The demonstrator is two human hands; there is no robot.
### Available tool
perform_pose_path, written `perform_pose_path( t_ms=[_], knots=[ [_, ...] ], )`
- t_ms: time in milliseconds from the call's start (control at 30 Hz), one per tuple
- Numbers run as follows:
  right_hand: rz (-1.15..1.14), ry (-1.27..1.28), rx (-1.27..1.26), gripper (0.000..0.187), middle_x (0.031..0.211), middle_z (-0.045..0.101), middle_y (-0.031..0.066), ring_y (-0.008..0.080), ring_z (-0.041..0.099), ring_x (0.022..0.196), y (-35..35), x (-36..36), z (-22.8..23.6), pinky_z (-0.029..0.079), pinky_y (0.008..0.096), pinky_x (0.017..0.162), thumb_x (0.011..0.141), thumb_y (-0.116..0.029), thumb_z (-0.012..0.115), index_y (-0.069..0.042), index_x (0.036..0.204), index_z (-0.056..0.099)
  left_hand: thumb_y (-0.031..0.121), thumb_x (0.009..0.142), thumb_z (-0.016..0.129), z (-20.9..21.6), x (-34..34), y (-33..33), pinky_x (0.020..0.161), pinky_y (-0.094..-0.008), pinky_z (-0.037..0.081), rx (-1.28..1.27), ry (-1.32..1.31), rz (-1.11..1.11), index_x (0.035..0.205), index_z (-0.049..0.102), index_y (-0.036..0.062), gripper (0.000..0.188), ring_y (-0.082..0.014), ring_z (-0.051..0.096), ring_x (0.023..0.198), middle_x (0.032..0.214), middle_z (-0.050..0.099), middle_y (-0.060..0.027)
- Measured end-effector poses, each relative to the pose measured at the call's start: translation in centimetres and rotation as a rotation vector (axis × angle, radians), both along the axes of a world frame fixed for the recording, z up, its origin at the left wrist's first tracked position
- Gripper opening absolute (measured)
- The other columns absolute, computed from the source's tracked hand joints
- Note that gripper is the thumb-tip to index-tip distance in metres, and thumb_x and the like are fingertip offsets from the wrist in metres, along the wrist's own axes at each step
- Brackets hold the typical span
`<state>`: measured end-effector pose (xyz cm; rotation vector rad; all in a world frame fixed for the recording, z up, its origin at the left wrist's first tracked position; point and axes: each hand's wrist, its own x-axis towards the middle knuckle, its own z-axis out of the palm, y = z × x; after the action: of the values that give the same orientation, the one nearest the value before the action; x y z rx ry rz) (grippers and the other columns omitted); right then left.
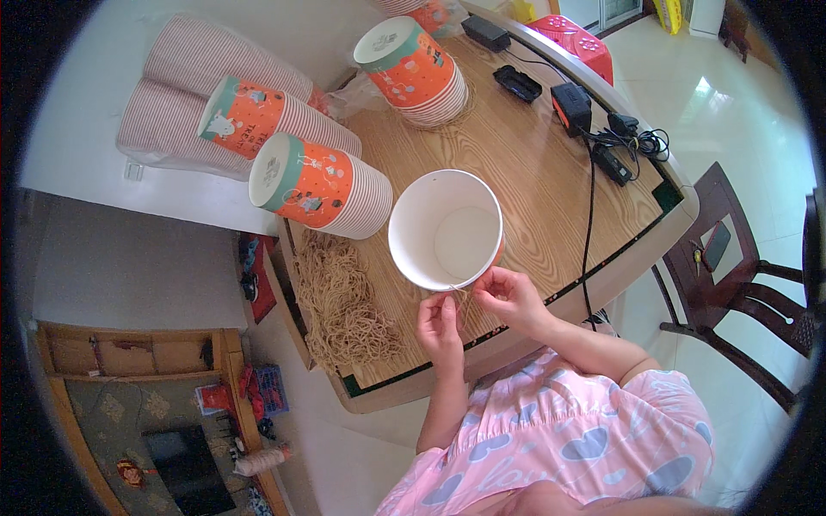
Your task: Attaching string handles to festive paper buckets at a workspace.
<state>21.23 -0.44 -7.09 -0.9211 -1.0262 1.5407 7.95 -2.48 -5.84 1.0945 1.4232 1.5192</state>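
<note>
A white-lined paper bucket (404, 232) with an orange outside stands upright on the table in front of me, its mouth toward me. At its near rim, my left hand (440, 331) and my right hand (514, 303) pinch a thin tan piece of twine (461, 294) between thumbs and fingertips. The twine is at the rim; whether it passes through a hole there I cannot tell. A small dark spot shows on the far inside wall. Left of the bucket lies a loose heap of tan twine (340, 301).
Nested stacks of orange and green paper buckets (323, 185) lie and stand at the left and back. Others sit in clear plastic (224, 64). Power adapters (571, 109) and a black cable (590, 224) lie along the right side. Past the table edge stands a dark wooden chair (718, 224).
</note>
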Motion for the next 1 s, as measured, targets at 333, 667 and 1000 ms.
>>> perform_pose_path(
  t_ms=[333,667,1000],
  knots=[
    [-0.156,-0.233,0.238,0.01,0.077,0.057,0.0034,0.0087,0.052,0.067,-0.2,-0.3,1.2,0.045,0.0228,0.062,0.078,0.001,0.061,0.001,0.087,0.059,0.015,0.082,0.063,1.3,-0.7,0.7,0.04,-0.0174,0.029,-0.337,-0.301,-0.162,0.082,0.062,0.0058,0.009,-0.0048,0.044,0.047,0.066,0.058,-0.0007],
    [-0.205,-0.286,0.339,0.012,0.077,0.059,0.0061,0.0105,0.055,0.066,0.0,-0.4,1.4,0.045,0.0233,0.058,0.078,0.002,0.062,0.002,0.089,0.06,0.005,0.078,0.064,1.5,-0.8,1.0,0.038,-0.0175,0.028,-0.311,-0.339,-0.214,0.084,0.062,0.0064,0.006,-0.0044,0.042,0.046,0.062,0.054,0.0018],
    [-0.122,-0.174,0.133,0.01,0.078,0.06,0.0012,0.006,0.051,0.069,0.0,0.0,1.5,0.043,0.0209,0.062,0.082,-0.002,0.059,0.001,0.091,0.062,0.006,0.079,0.064,2.0,-0.4,1.4,0.039,-0.0174,0.029,-0.353,-0.467,-0.197,0.087,0.059,0.0079,0.009,-0.0047,0.04,0.046,0.064,0.051,0.0032]
  ],
)
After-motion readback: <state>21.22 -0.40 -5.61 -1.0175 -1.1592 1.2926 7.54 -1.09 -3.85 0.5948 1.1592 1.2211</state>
